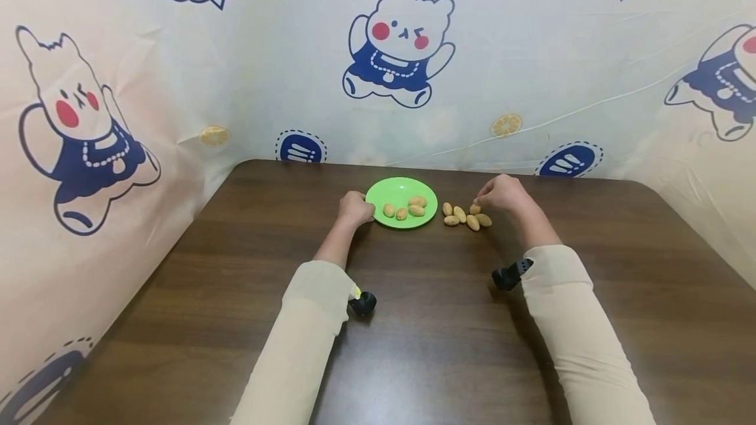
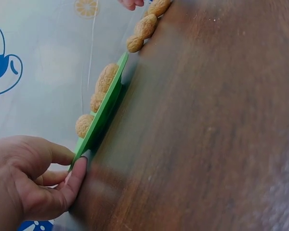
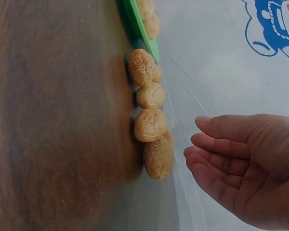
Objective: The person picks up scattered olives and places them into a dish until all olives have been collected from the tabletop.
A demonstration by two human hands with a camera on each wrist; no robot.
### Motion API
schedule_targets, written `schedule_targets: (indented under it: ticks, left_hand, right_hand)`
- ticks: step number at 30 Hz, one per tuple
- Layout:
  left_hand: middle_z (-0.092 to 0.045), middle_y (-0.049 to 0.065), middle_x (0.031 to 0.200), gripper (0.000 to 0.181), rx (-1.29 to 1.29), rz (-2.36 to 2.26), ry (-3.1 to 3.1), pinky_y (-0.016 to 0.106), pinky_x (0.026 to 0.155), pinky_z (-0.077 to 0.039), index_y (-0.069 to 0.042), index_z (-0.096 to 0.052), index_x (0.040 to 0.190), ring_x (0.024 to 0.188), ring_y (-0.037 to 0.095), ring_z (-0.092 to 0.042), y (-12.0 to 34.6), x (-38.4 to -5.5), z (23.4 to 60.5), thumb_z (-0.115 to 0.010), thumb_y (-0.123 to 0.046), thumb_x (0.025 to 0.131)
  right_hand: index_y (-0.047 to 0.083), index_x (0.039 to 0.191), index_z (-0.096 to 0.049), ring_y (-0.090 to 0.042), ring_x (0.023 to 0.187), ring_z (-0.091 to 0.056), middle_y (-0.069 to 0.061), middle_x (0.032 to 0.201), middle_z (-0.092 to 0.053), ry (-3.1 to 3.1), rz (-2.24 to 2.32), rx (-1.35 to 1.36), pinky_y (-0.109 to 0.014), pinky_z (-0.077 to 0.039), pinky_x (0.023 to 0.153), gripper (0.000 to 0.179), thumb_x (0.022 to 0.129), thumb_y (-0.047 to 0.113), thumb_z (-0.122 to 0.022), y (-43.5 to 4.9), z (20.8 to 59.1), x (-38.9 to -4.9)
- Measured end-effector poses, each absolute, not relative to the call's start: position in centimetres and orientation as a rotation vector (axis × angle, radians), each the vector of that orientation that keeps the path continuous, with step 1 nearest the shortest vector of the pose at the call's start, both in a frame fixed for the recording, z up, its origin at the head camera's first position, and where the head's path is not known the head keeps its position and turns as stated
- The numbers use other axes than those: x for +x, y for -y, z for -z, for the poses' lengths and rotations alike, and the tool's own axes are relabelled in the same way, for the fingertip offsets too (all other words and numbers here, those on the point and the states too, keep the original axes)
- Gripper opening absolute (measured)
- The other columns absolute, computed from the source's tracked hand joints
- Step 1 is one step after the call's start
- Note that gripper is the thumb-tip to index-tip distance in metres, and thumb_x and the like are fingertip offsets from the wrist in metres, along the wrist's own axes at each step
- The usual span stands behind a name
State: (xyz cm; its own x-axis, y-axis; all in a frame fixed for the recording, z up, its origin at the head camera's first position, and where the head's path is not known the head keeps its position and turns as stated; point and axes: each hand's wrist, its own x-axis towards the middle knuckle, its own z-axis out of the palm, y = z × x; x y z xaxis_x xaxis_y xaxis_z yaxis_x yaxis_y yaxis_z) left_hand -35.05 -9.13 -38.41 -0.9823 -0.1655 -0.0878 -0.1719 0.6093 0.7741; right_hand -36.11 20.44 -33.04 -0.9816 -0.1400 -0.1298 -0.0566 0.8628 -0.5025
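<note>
A green plate (image 1: 394,187) lies near the far edge of the table with several tan, wrinkled, oval nuts (image 1: 416,210) on it. My left hand (image 1: 356,210) pinches its left rim between thumb and fingers, as the left wrist view shows up close. To the right of the plate, a loose group of similar nuts (image 1: 459,214) lies directly on the wood. Over the right end of that group is my right hand (image 1: 504,193). In the right wrist view this hand (image 3: 241,163) has loosely bent fingers, a gap below the thumb, and nothing held, apart from the nuts (image 3: 150,125).
The brown wooden table (image 1: 413,320) stretches toward me. A pale cloth (image 1: 266,71) with cartoon prints hangs close behind its far edge and along the sides. Small black devices (image 1: 363,305) sit at both wrists beside the cream sleeves (image 1: 301,340).
</note>
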Motion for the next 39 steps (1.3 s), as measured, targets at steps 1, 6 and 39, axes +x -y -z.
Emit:
schedule_targets:
  ticks: [1, 6, 39]
  left_hand:
    - [-0.066, 0.013, 0.097, 0.034, -0.296, -1.359, -2.809, 0.02, 0.063, -0.049, 0.003, -0.063, 0.113, 0.079, 0.019, -0.062, 9.1, -35.1, 38.4, -0.052, -0.003, 0.081]
    - [-0.066, 0.013, 0.096, 0.034, -0.307, -1.38, -2.792, 0.02, 0.062, -0.05, 0.003, -0.063, 0.114, 0.075, 0.018, -0.062, 9.2, -35.2, 38.5, -0.051, -0.002, 0.082]
    - [-0.065, 0.012, 0.095, 0.03, -0.311, -1.334, -2.806, 0.022, 0.065, -0.049, 0.002, -0.063, 0.112, 0.083, 0.02, -0.061, 9.2, -34.9, 38.2, -0.053, -0.006, 0.085]
  right_hand:
    - [-0.001, 0.103, -0.068, -0.034, 0.104, -0.053, -0.019, 0.108, -0.062, -2.874, 0.759, -0.149, -0.049, -0.043, 0.087, 0.026, 0.087, 0.018, -0.062, -20.4, 33.2, -36.2]
    - [-0.001, 0.101, -0.069, -0.033, 0.1, -0.055, -0.02, 0.107, -0.062, -2.872, 0.727, -0.152, -0.047, -0.045, 0.085, 0.026, 0.086, 0.019, -0.063, -20.3, 33.5, -36.5]
    - [-0.005, 0.1, -0.068, -0.026, 0.086, -0.056, -0.016, 0.094, -0.065, -2.878, 0.676, -0.166, -0.04, -0.046, 0.077, 0.03, 0.084, 0.02, -0.067, -20.1, 35.1, -37.5]
